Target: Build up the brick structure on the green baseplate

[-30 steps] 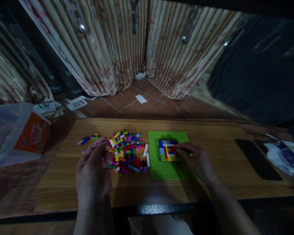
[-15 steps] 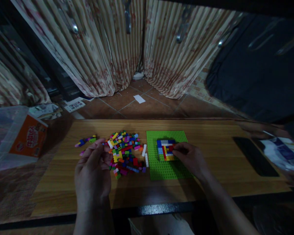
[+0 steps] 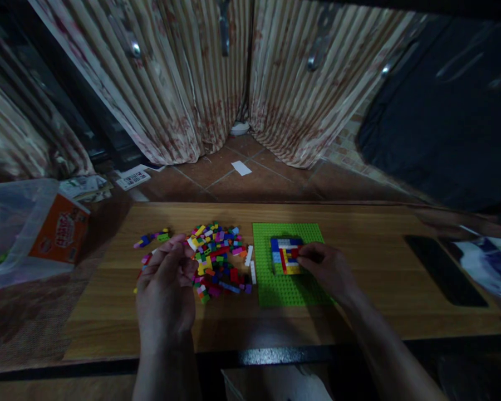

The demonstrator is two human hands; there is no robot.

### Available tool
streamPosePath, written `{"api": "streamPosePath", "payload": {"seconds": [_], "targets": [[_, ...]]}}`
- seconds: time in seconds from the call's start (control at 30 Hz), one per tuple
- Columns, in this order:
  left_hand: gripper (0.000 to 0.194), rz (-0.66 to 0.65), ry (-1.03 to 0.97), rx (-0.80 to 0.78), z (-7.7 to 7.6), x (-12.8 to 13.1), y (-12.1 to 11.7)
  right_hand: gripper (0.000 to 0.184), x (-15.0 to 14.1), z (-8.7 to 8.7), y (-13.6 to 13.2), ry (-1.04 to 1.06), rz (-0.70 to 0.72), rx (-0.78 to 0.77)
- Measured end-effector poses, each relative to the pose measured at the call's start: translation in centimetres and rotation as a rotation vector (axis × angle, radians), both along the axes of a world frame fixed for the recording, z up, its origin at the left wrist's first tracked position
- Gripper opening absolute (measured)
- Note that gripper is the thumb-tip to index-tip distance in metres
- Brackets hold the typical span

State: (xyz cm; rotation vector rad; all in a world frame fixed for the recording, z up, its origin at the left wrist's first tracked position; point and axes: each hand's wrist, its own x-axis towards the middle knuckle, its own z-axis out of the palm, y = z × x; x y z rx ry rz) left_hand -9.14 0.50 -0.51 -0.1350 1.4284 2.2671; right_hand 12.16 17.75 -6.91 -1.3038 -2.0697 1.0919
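Note:
A green baseplate point(image 3: 288, 289) lies on the wooden table point(image 3: 359, 234) with a small multicoloured brick build point(image 3: 284, 253) on it. My right hand point(image 3: 328, 273) rests on the plate with its fingertips pinched against the right side of the build. A pile of loose coloured bricks point(image 3: 217, 259) lies left of the plate. My left hand point(image 3: 167, 289) hovers at the pile's left edge, fingers curled together; whatever they hold is too small to make out.
A few stray bricks point(image 3: 150, 238) lie far left. A clear plastic bag with an orange box point(image 3: 56, 231) sits at the left. A dark phone point(image 3: 445, 270) and a printed packet point(image 3: 488, 264) lie at the right. Curtains point(image 3: 242, 72) hang beyond the table.
The view shifted slightly. My left hand has moved a little right toward the pile; my right hand stays at the build.

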Motion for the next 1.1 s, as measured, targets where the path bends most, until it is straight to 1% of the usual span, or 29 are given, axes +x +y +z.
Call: {"api": "streamPosePath", "payload": {"seconds": [0.17, 0.3, 0.43, 0.6, 0.73, 0.87, 1.0, 1.1], "targets": [[0.016, -0.021, 0.006, 0.014, -0.2, 0.1, 0.2, 0.015, 0.1, -0.2, 0.1, -0.004, 0.012, 0.015], [0.02, -0.029, 0.024, 0.045, -0.5, 0.1, 0.1, 0.017, 0.4, -0.5, 0.3, -0.006, 0.013, -0.011], [0.022, -0.001, 0.043, 0.062, -0.6, 0.1, -0.1, 0.018, 0.6, -0.5, 0.2, -0.024, 0.018, 0.012], [0.02, 0.063, 0.01, 0.101, -0.3, 0.0, -0.2, 0.023, 1.0, -0.5, 0.3, -0.069, 0.014, 0.047], [0.021, 0.175, -0.016, 0.16, -0.1, -0.6, -1.0, 0.027, 1.0, -0.4, 0.2, -0.095, -0.055, 0.053], [0.017, 0.321, -0.027, 0.222, -0.1, -1.7, -2.3, 0.03, 0.6, -0.1, -0.6, -0.033, -0.113, 0.144], [0.017, 0.455, 0.019, 0.246, -0.1, -2.7, -3.9, 0.031, -0.2, 0.3, -2.0, -0.003, -0.099, 0.214], [0.017, 0.543, 0.122, 0.241, -0.1, -3.3, -5.2, 0.029, -0.9, 0.3, -3.1, 0.006, -0.016, 0.254]]}}
